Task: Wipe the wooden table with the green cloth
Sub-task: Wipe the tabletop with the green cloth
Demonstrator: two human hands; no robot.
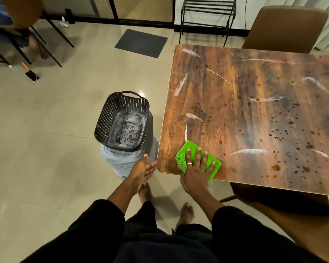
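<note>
The wooden table (254,111) fills the right half of the head view, marked with white powder streaks and many dark brown spots. A folded green cloth (213,168) lies at its near left corner. My right hand (195,166) presses flat on the cloth with fingers spread and straight. My left hand (143,168) is held palm-up just off the table's left edge, beside the corner, fingers straight and holding nothing.
A dark perforated basket (120,120) with white residue inside sits on a pale grey bin (118,160) left of the table. Brown chairs stand at the far side (285,29) and the near right (285,211). A dark mat (141,43) lies on the tiled floor.
</note>
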